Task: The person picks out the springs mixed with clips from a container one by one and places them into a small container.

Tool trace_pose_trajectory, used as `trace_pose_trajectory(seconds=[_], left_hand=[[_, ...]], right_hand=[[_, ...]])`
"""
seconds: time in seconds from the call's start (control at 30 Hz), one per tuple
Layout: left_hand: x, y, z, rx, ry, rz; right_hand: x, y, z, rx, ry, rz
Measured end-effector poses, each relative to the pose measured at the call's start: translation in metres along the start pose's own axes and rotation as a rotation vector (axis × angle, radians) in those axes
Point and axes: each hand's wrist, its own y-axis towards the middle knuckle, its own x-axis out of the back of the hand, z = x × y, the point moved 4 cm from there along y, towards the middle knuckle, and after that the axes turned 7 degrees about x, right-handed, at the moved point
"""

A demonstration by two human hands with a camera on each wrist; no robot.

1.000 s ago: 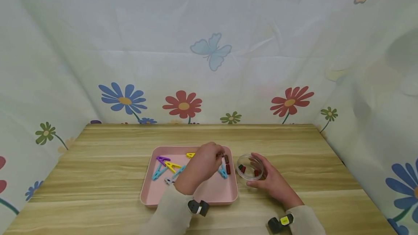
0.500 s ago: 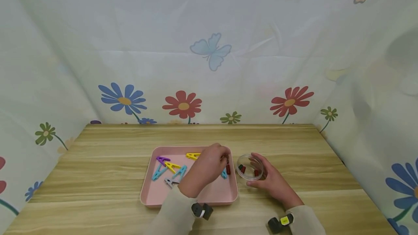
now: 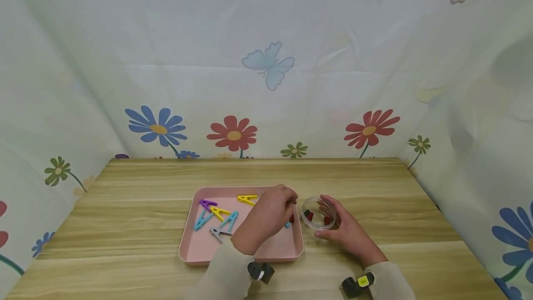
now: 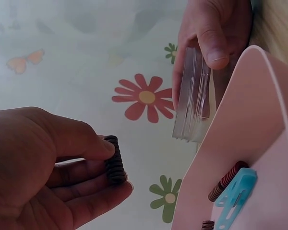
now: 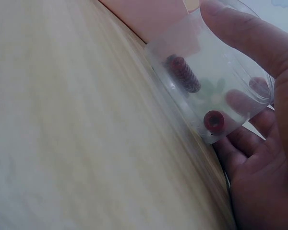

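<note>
Between thumb and fingers my left hand [image 3: 268,212] pinches a dark brown coil spring [image 4: 115,160], held above the right side of a pink tray [image 3: 195,253]. A clear round plastic jar [image 3: 318,227] stands on the table just right of the tray, and my right hand [image 3: 347,233] grips its side. Inside the jar lie several small springs, among them a red spring [image 5: 214,121] seen end-on in the right wrist view. Still in the tray are a red spring [image 4: 234,175] and a blue clothes peg [image 4: 237,196], partly hidden from the head camera by my left hand.
To the left in the tray lie several clothes pegs, including a purple peg [image 3: 207,204], a yellow peg [image 3: 220,213] and a grey peg [image 3: 220,234]. Another yellow peg [image 3: 246,198] is near the back wall. Wood-grain table [image 3: 137,212] surrounds the tray, with a flowered curtain behind.
My left hand has moved right across the tray with the spring, toward the jar. More of the pegs on the left now shows. The right hand and the jar have stayed put.
</note>
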Motion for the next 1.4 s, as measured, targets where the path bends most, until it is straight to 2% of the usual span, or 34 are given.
trace_pose_trajectory(seconds=[0.47, 0.73, 1.03, 1.4], left_hand=[[-0.003, -0.003, -0.004, -0.027, -0.026, -0.045], [-0.005, -0.003, -0.006, -0.091, -0.015, -0.084], [-0.006, -0.004, -0.010, -0.120, -0.003, -0.084], [-0.014, -0.004, -0.013, -0.125, -0.007, -0.068]], right_hand=[[0.000, -0.001, 0.003, 0.010, 0.014, 0.001], [0.000, -0.002, 0.003, 0.029, 0.003, 0.017], [0.000, -0.001, 0.002, 0.051, 0.007, 0.026], [0.000, -0.002, 0.004, 0.024, 0.009, 0.019]])
